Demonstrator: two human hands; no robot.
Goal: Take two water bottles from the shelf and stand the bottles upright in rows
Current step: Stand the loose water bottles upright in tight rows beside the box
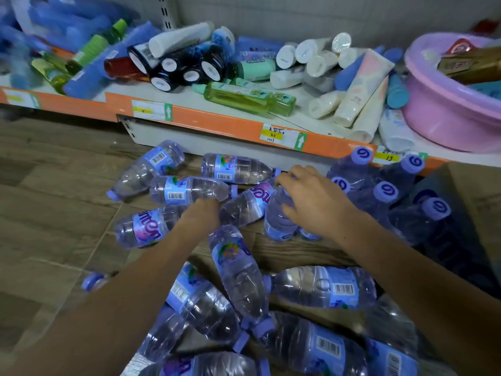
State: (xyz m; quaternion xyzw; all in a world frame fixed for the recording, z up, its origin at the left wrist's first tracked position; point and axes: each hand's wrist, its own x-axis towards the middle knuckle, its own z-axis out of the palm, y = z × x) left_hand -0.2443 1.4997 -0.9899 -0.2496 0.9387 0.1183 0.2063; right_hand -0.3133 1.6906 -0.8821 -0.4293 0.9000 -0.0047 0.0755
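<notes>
Purple-capped upright bottles (385,194) — six — beside right hand (311,202)

One view only, head cam, wide-angle, looking fwd and steeply down at the wooden floor (54,185) from close range — both forearms run in from the bottom edge, left hand (202,213) and right hand (314,202) near frame centre. It faces a low shelf (217,123) whose orange edge crosses the upper third, tilted down to the right. Lying water bottles (238,270) fill the lower middle — nearest ones blur at the bottom edge. No 2nd view, so no overlap.
</notes>
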